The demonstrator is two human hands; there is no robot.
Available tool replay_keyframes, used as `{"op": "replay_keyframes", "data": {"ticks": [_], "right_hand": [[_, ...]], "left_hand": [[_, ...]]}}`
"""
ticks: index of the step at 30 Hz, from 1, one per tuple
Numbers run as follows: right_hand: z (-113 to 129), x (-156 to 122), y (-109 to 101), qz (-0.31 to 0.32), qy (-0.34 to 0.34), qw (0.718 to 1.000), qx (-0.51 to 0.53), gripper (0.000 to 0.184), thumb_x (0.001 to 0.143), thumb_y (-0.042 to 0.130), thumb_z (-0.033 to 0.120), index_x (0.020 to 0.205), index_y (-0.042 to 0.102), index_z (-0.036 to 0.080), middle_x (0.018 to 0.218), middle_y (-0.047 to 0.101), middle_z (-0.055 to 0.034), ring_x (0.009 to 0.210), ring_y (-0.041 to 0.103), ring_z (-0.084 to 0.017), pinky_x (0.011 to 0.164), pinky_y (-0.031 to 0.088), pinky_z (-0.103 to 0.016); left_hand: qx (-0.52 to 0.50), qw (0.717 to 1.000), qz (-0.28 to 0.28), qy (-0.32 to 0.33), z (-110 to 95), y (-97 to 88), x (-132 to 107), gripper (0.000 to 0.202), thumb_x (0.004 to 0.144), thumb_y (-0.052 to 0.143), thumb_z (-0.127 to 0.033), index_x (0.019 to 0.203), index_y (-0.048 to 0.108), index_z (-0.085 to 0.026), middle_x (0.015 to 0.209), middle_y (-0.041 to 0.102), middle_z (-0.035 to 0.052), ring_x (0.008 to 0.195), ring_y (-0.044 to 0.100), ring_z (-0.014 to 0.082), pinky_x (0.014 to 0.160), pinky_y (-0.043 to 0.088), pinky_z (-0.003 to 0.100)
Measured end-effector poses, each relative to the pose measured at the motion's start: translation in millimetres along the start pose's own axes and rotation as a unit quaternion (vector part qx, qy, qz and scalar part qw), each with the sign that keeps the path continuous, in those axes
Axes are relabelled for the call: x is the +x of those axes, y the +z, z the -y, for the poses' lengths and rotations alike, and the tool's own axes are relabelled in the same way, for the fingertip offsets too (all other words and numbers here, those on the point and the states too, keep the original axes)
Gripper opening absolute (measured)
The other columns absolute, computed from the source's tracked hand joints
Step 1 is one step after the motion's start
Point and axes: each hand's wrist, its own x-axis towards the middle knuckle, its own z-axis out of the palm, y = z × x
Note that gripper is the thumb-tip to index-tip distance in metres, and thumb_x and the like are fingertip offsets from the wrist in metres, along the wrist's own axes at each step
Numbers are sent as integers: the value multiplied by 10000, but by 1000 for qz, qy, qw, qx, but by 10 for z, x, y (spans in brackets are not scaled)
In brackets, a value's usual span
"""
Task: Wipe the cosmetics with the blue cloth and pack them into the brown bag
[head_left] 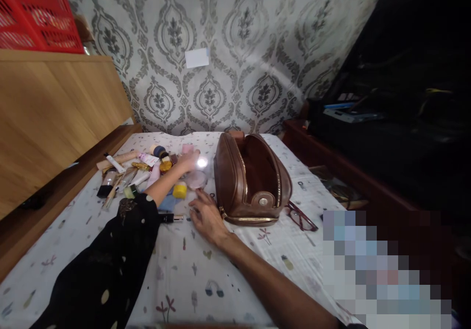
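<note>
Reaching left hand (188,161) among cosmetics (142,176) | finger grip lost in glare | right hand (208,217) flat, fingers spread

Glossy brown bag (235,181) with gold zips, against a white cloth (184,270) printed with small scattered motifs in pink, blue and grey. The wallpaper (228,29) carries a grey damask pattern on a pale ground, broken by one plain white slip (196,58). The sleeve (110,265) is black with pale polka dots (and a brownish motif near the cuff). Among the cosmetics: a pale pink compact (196,179), a yellow pot (180,190), a gold-topped jar (165,166). The glasses (300,217) have dark red frames. The latticed crate (33,10) is bright red; the panel (47,118) is honey-coloured with wood grain.
</note>
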Motion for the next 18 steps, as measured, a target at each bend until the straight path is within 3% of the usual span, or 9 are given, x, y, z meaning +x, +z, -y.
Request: {"op": "replay_keyframes", "data": {"ticks": [4,8,12,15,18], "right_hand": [[-31,-5,14,-15,-5,999,35,409,849,582,139,1251,655,154,1535,419,-164,1482,337,-293,1219,291,-495],[-155,-7,94,-78,-16,992,95,501,879,539,191,1379,549,169,1523,435,-153,1463,376,-282,1216,319,-477],[-223,26,180,-144,-19,971,190,638,908,539,300,1507,353,185,1489,460,-178,1347,513,-294,1096,473,-490],[-180,48,189,-186,-22,950,251,824,848,619,329,1556,214,214,1513,416,-187,1280,563,-306,995,546,-491],[-109,29,145,-210,-56,951,218,784,775,687,299,1480,359,203,1421,511,-169,1277,551,-320,1057,489,-511]], "left_hand": [[-34,999,-3,-28,-83,-45,5,440,640,791,-382,993,607,-193,1061,695,115,1015,650,320,868,486,391],[-124,992,-25,0,-66,-213,-226,237,735,682,-353,882,591,-190,917,686,47,911,659,237,828,491,336],[-219,973,-43,56,-27,-389,-718,233,787,634,-365,908,549,-184,905,644,11,836,625,162,764,491,267],[-320,940,-21,115,-88,-379,-1202,316,790,681,-452,893,557,-180,827,595,-7,750,572,146,693,466,256],[-321,940,-9,118,-212,-209,-1668,339,826,689,-469,977,597,-180,836,601,-1,751,567,156,699,471,270]]}}
